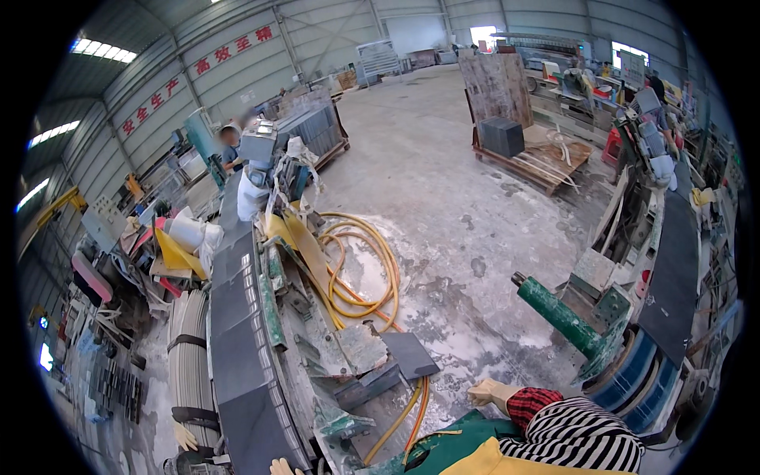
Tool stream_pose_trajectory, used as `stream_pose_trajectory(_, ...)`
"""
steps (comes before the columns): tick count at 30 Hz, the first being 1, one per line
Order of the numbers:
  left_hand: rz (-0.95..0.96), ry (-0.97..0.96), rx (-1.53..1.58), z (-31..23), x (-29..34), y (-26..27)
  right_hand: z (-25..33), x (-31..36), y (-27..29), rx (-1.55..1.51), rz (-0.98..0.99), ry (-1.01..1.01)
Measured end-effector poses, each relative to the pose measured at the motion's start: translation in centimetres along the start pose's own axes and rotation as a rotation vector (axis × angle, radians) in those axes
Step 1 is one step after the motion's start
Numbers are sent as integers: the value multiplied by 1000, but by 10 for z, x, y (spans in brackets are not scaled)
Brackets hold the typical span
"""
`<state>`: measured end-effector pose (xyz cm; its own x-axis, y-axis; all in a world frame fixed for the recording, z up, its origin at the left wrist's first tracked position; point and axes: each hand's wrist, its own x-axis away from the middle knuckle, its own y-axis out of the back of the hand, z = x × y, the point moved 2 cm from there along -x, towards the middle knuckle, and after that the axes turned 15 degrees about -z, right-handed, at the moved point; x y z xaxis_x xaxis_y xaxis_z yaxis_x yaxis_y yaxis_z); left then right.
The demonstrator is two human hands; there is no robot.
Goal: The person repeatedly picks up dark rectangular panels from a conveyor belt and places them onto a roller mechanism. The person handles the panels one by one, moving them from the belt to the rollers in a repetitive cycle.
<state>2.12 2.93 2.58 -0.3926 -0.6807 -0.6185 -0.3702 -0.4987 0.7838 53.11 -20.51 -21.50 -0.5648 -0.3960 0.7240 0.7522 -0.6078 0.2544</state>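
Observation:
My left hand [283,467], in a cream glove, shows only in part at the bottom edge. Its fingers look apart, beside a dark grey stone slab [252,419] on the left machine's long bed. My right hand [492,393], also gloved, hangs over the floor below a red checked cuff and a striped sleeve. Its fingers are curled in, and I see nothing in them. A smaller dark slab [408,354] rests on the machine frame between my hands. Farther left, another cream glove [184,437] lies against a strapped stack of long grey strips [188,356]; whether a hand is in it I cannot tell.
Yellow and orange hoses [388,273] coil on the wet floor. To the right, a green cylinder [558,317] juts out from a second machine with a dark belt [673,277]. A pallet [546,162] bears grey blocks. A person [229,146] stands beyond the left machine.

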Motion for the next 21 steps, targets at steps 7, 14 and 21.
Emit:
stream_pose_trajectory(7,2,7,-60,-10,3,-3,9,17,6,-63,37,-51)
stream_pose_trajectory(14,-12,167,2,7,22,2,23,28,-8,59,38,76)
stream_pose_trajectory(21,3,176,23,4,-4,5,-22,-8,29,-206,37,-100)
